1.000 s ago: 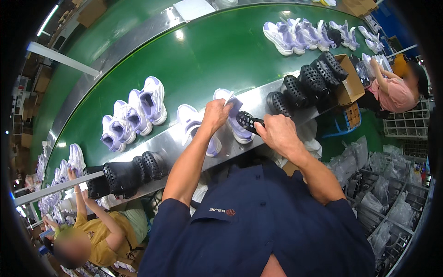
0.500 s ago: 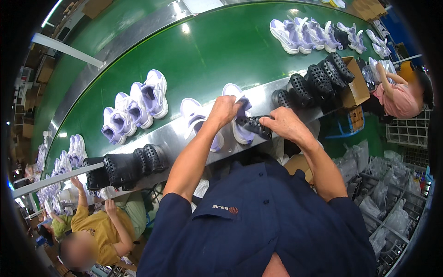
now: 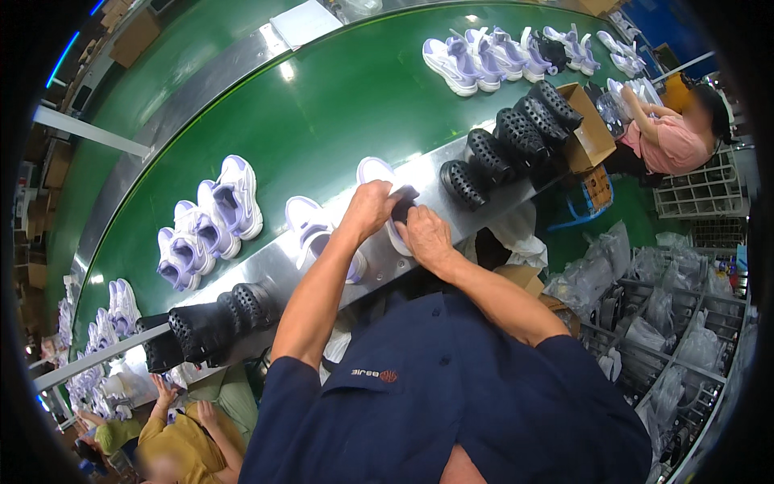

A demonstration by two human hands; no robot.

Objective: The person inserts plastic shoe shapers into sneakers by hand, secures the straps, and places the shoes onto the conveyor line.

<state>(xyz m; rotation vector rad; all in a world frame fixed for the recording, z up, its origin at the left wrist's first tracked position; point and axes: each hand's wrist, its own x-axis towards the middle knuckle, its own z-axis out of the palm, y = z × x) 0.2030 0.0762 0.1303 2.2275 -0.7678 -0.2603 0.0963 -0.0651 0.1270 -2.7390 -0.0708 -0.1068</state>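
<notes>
A white and lilac sneaker (image 3: 372, 168) stands on the metal ledge in front of me, toe pointing away. My left hand (image 3: 371, 210) is closed on its tongue and upper. Against its heel side and opening, my right hand (image 3: 427, 238) is closed, fingers bent over the collar. Something dark shows inside the opening, mostly hidden by my fingers; whether it is a black shoe last I cannot make out. Just left of these hands, a second white and lilac sneaker (image 3: 301, 211) sits partly behind my left forearm.
Black perforated shoe lasts (image 3: 488, 156) line the ledge at right, beside a cardboard box (image 3: 593, 129); more lasts (image 3: 197, 332) stand at left. Sneakers (image 3: 237, 198) rest on the green belt (image 3: 322, 121). Co-workers sit at both sides. A grey compartment rack (image 3: 637, 323) holds plastic bags.
The black perforated last that my right hand held at the sneaker's opening no longer shows in that hand. My right hand has moved in to the sneaker's collar. The whole view has shifted.
</notes>
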